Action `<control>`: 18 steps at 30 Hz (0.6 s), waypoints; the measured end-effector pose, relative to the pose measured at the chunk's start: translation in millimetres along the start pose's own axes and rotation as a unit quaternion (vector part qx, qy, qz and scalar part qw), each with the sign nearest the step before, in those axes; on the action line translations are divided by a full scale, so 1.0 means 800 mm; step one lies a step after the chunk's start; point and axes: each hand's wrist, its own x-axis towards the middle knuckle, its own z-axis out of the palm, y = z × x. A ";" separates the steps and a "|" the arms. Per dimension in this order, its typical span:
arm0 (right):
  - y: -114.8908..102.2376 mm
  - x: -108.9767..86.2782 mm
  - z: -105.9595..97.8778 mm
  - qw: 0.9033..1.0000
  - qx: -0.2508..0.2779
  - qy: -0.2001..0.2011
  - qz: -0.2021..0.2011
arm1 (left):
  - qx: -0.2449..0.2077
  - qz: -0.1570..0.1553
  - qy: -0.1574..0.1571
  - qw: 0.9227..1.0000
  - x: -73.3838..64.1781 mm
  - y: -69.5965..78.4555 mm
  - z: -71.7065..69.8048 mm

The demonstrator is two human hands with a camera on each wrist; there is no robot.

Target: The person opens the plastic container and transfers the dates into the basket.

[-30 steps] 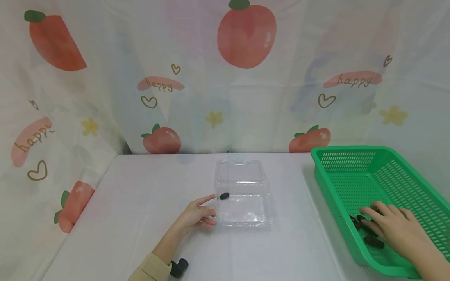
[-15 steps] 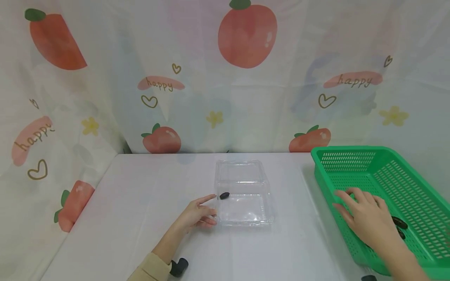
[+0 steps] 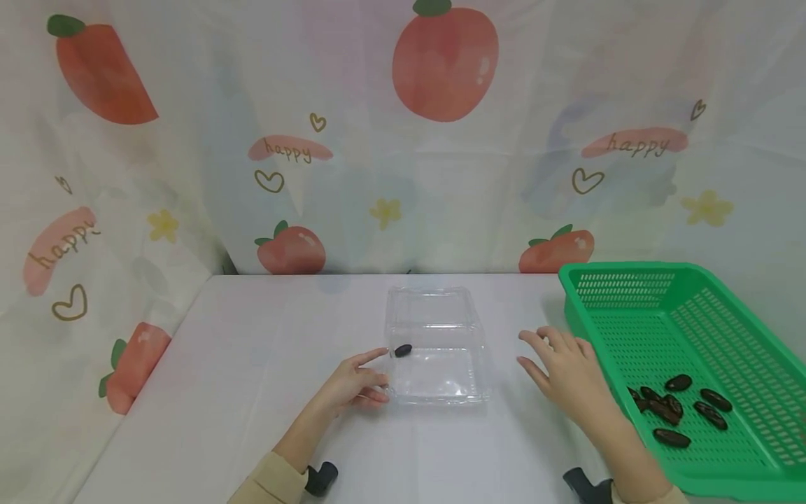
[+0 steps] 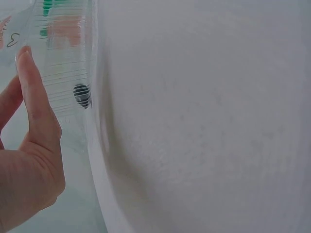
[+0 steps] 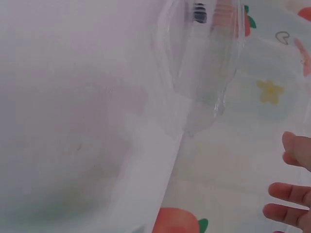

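Note:
A clear plastic clamshell box (image 3: 434, 402) lies with its lid laid back on the white table. One dark date (image 3: 403, 351) sits at its left side. My left hand (image 3: 352, 383) rests at the box's left edge, index finger straight against it; the left wrist view shows this finger (image 4: 36, 92) beside the ribbed clear wall. My right hand (image 3: 569, 374) hovers between box and basket, fingers and thumb spread apart. No object shows between its fingertips, though the palm side is hidden in the head view. Several dark brown dates (image 3: 671, 438) lie in the green basket (image 3: 636, 329).
The basket's tall left wall stands beside my right forearm. A patterned cloth (image 3: 453, 196) hangs behind the table (image 3: 283, 336) and on its left. Black wrist straps (image 3: 322, 479) are on both arms.
My right hand has risen out of the basket and moved left over its wall towards the box, uncovering the dates. My left hand and the box have stayed put.

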 end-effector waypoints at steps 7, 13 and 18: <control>-0.031 0.028 0.029 0.999 0.011 -0.040 0.006 | -0.004 -0.002 -0.003 1.000 0.003 -0.002 0.000; -0.053 0.047 0.053 0.998 0.023 -0.055 -0.007 | -0.006 -0.004 -0.004 1.000 0.004 -0.002 0.000; -0.071 0.057 0.074 0.997 0.020 -0.067 -0.020 | -0.006 -0.003 -0.004 1.000 0.005 -0.003 0.000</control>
